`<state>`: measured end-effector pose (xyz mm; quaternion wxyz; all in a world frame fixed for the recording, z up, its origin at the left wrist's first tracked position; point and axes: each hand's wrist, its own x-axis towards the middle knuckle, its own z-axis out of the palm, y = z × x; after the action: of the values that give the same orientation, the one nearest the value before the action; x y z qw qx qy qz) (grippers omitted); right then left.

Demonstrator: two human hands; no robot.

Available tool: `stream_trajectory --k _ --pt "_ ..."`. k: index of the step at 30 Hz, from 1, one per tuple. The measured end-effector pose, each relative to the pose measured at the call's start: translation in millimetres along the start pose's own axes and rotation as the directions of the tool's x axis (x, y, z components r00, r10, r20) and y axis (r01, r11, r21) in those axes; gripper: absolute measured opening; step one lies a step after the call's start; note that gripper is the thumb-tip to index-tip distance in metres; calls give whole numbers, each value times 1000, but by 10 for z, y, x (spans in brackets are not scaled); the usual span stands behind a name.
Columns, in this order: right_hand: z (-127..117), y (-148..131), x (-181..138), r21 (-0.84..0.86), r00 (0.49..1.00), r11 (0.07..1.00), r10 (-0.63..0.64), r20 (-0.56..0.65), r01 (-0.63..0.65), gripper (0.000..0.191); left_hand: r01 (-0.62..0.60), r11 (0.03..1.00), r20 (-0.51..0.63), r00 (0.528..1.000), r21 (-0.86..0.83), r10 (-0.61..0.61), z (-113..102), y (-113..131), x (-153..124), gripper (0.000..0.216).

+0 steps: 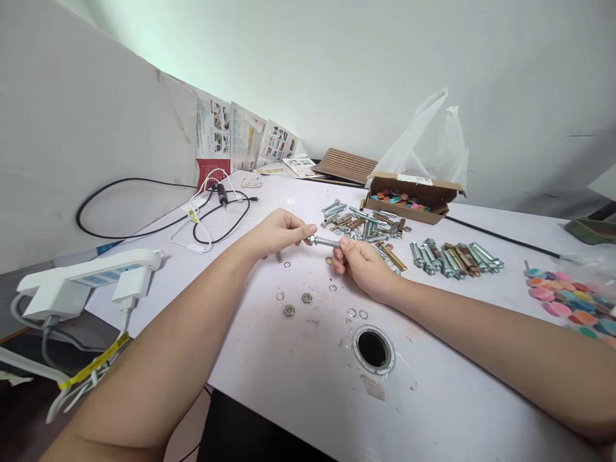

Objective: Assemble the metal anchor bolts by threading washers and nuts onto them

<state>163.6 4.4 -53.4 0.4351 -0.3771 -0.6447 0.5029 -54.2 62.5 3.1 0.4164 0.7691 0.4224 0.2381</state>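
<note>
A silver expansion bolt (326,242) lies level between my two hands, a little above the table. My left hand (283,232) pinches its left end, where a nut and washer sit. Around the sleeve at the other end, the fingers of my right hand (362,262) are closed. Below the hands are loose hex nuts (307,298) and several thin washers (352,313) on the white tabletop. A mixed pile of silver and brass-coloured bolts and sleeves (356,223) lies just behind my right hand.
A row of expansion bolts (455,258) lies to the right, with colourful round pieces (558,295) beyond it. An open cardboard box (409,208) and a plastic bag stand behind. At left are a power strip (91,276) and cables. A round hole (374,350) opens near the front.
</note>
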Motion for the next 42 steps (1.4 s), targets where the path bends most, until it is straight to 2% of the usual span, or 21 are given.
stream_trajectory --k 2,4,7,11,14,16,19,22,24,27,29,32,35,37,39,42 --pt "2 -5 -2 -27 1000 1000 7 -4 -7 54 -22 999 9 1000 -48 22 -7 34 -8 44" --pt "3 -9 -2 -37 1000 999 11 -12 -11 55 -47 997 -37 998 -56 45 -8 58 -7 45" --pt "7 -6 1 -25 1000 1000 11 -20 -11 55 -17 998 -115 993 55 24 -12 62 0 58" --pt "12 10 3 -34 1000 999 7 -20 -8 55 75 981 14 997 180 -79 -11 16 0 76" --pt "8 14 4 -54 1000 999 4 -18 -5 55 58 987 88 993 152 -72 0 -8 -8 69" --pt "2 12 6 -47 1000 999 9 -14 -9 55 20 993 97 995 118 -31 7 -7 -11 57" --pt "-6 9 12 -18 1000 1000 24 -12 -24 54 -116 992 52 992 56 113 16 7 -6 42" --pt "-5 5 13 -13 1000 999 29 -9 -29 55 -183 983 4 983 22 183 14 29 -3 49" --pt "2 3 11 -13 1000 1000 26 -12 -27 55 -139 989 -9 990 49 140 7 47 -9 49" --pt "9 1 6 -10 1000 1000 24 -13 -25 55 30 988 -7 1000 153 -29 -5 70 -28 60" --pt "9 3 4 -20 1000 1000 19 -7 -20 55 84 980 27 996 178 -90 -11 78 -42 63" --pt "3 6 2 -39 1000 999 7 -6 -7 54 18 995 69 997 103 -25 -15 79 -54 52" --pt "2 8 4 -35 1000 999 -2 -12 1 54 -81 996 58 995 -30 83 -9 70 -47 39" --pt "5 8 7 -41 1000 999 -8 -12 7 54 -138 984 35 989 -109 142 1 60 -35 51" --pt "8 8 11 -50 1000 999 -10 -10 10 54 -143 983 6 989 -119 145 9 48 -24 60" --pt "6 14 13 -51 1000 999 1 -9 -2 55 -39 999 7 999 30 39 10 32 -15 57"
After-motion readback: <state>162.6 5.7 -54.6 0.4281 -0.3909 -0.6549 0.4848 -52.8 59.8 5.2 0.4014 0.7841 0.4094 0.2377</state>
